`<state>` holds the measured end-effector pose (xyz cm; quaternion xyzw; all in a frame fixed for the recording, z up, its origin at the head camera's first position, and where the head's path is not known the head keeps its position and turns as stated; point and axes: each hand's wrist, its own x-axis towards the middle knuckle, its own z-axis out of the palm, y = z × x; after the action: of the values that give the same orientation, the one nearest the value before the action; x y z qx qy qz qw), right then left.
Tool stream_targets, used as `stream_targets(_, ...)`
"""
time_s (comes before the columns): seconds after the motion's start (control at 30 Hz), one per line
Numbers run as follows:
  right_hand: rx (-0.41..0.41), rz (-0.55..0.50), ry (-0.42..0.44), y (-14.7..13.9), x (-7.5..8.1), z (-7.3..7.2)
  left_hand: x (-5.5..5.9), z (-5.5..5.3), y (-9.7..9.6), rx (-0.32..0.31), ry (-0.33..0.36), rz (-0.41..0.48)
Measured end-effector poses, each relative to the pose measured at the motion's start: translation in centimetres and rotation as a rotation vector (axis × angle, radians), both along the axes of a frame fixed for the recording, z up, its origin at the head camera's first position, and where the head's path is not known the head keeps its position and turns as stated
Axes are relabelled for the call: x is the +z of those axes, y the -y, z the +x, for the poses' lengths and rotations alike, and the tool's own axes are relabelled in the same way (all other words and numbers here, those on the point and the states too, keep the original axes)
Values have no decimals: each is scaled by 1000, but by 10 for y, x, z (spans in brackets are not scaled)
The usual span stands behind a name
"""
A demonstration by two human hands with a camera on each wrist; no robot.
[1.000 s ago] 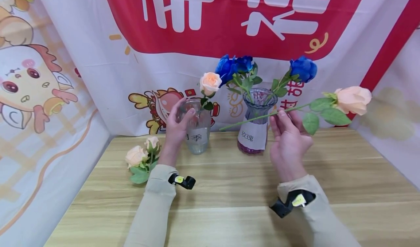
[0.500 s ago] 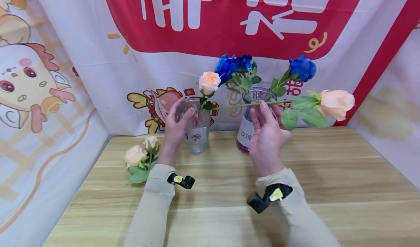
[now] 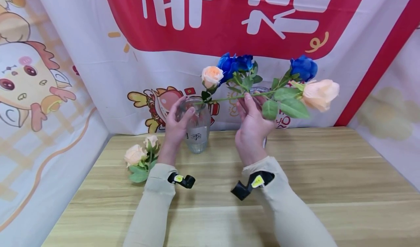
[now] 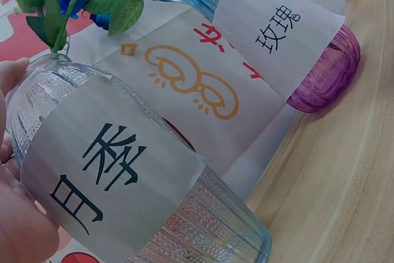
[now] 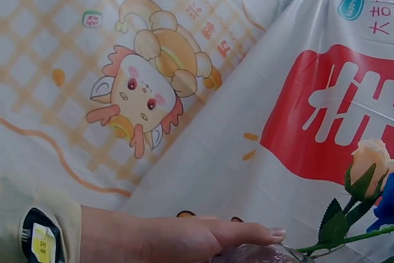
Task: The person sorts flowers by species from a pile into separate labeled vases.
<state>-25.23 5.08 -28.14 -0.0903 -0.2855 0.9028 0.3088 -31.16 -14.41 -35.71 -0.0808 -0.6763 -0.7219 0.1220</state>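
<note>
In the head view my left hand (image 3: 176, 128) holds the clear glass vase (image 3: 202, 125) around its upper side, thumb near the mouth. The left wrist view shows that vase's white label (image 4: 111, 170) close up. One peach rose (image 3: 212, 75) stands in it. My right hand (image 3: 252, 132) pinches the green stem of a second, larger peach rose (image 3: 321, 94), whose bloom points right. The stem lies nearly level, its cut end by the clear vase's mouth; whether it is inside I cannot tell. Behind the right hand is a blue-purple glass vase (image 4: 326, 72), mostly hidden in the head view.
Blue roses (image 3: 303, 68) stand in the blue-purple vase. Two more peach roses (image 3: 135, 155) lie on the wooden table (image 3: 210, 218), left of my left forearm. A printed white and red cloth (image 3: 85, 68) hangs close behind both vases.
My right hand has moved left and slightly up with the peach rose, bringing its stem end to the clear vase. The left hand has stayed on the vase.
</note>
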Motion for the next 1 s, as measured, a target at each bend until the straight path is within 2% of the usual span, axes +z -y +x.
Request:
stream_targets(0.3,32,96,51,26,-1,-8,-1,1,1,1,-5,7)
stream_targets(0.53,45,64,64,43,-2,-17,0,0,1,4,-8,5)
stream_targets(0.73,61,90,150,57,-7,-25,0,0,0,4,-16,-1)
stream_targets(0.9,39,86,105,70,-13,-34,-1,-2,0,18,-25,-8)
stream_targets(1.0,1,155,100,76,-18,-39,-2,-2,-1,17,-27,-9)
